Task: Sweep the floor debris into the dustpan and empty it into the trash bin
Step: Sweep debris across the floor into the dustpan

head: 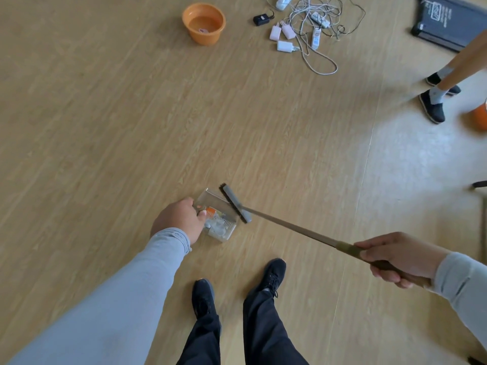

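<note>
Left hand point(181, 219) low at floor, fingers curled round near-left edge of clear dustpan point(220, 219), holding it flat on wood floor point(105, 127); debris point(216, 222) already inside pan

Right hand point(395, 259) near right, wrapped round broom handle point(303, 233)

Handle runs from right hand far-left to broom head point(235, 203), touching pan's far-right open edge, long axis along that lip

Orange bin point(204, 23) far, well apart; left hand, already on pan, likely carries it there
</note>
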The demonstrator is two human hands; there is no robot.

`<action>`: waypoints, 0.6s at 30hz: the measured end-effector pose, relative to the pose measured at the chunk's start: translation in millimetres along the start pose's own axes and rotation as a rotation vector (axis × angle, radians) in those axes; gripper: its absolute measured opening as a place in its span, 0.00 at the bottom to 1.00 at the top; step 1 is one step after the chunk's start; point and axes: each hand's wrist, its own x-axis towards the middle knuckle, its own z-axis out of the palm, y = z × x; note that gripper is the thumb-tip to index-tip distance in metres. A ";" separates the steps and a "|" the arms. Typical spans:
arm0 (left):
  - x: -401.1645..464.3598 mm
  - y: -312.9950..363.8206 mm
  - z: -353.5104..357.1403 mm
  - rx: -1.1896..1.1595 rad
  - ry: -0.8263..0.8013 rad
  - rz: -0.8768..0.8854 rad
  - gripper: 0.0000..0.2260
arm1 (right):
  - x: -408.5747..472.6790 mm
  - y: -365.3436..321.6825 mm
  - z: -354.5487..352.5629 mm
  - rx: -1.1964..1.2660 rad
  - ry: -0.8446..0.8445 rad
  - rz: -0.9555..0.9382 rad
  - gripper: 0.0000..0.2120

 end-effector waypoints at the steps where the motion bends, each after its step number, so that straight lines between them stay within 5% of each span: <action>1: -3.1 -2.7 0.5 -0.014 -0.031 -0.009 0.23 | -1.1 6.8 3.5 -0.006 0.010 0.002 0.12; 9: -52.0 -34.2 -6.1 -0.138 -0.115 0.026 0.04 | -27.8 68.6 72.1 0.130 0.083 -0.032 0.14; 14: -92.4 -51.6 -35.2 -0.061 -0.059 0.085 0.13 | -62.4 80.6 94.8 0.397 0.159 -0.065 0.03; 18: -116.4 -55.7 -66.4 -0.089 -0.018 0.104 0.10 | -77.1 104.3 107.4 0.426 0.199 -0.042 0.04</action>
